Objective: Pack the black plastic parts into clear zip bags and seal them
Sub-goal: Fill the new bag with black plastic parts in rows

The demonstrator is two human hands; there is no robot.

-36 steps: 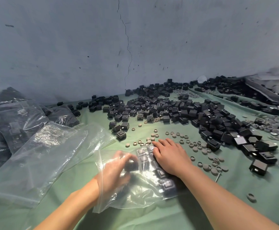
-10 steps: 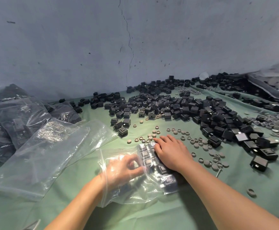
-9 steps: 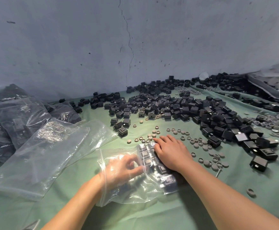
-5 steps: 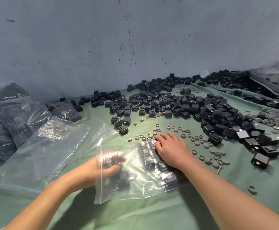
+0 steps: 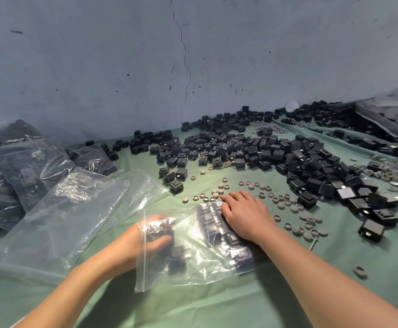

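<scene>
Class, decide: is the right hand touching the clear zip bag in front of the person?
Touching. The head view shows the right hand lying flat on the clear zip bag, palm pressing the row of black parts inside.

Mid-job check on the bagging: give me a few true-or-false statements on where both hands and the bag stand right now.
1. The left hand is inside the zip bag. True.
2. The right hand is lifted clear of the bag. False: it lies flat on the bag, over a row of black parts.
3. The bag is sealed. False: its mouth is open around the left wrist.
4. Empty clear bags lie to the left of it. True.
</scene>
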